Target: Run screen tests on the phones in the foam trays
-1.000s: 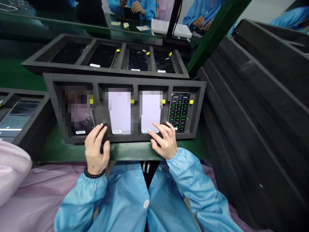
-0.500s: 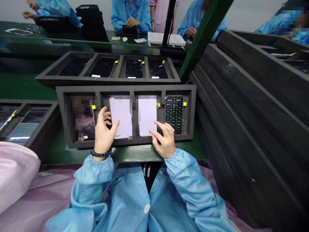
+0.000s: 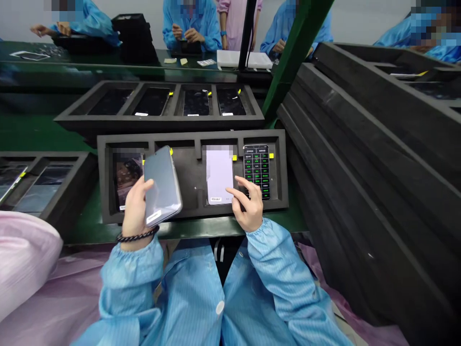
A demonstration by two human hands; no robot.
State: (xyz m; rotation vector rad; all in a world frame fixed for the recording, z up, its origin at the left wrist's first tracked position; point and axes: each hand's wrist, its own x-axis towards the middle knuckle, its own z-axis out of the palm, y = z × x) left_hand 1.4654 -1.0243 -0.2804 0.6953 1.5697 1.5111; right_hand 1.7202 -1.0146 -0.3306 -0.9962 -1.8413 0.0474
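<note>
A dark foam tray (image 3: 190,140) with four slots lies in front of me on the green bench. My left hand (image 3: 136,207) grips a grey-screened phone (image 3: 161,185) and holds it lifted and tilted above the tray's second slot, which is bare. My right hand (image 3: 248,206) rests at the tray's near edge, its index finger stretched onto the bottom of a white-screened phone (image 3: 219,175) in the third slot. A phone with a green grid screen (image 3: 257,169) lies in the fourth slot, and another phone (image 3: 127,179) lies in the first.
A second tray (image 3: 162,120) of dark phones sits behind the near one, and another tray (image 3: 43,185) lies at the left. Stacked dark foam trays (image 3: 378,158) rise along the right. A green post (image 3: 288,62) slants up. Several people in blue coats work at the far bench.
My left hand moved from the tray's front edge to the second slot, took hold of that phone and lifted it out. My right hand stayed at the third phone.
</note>
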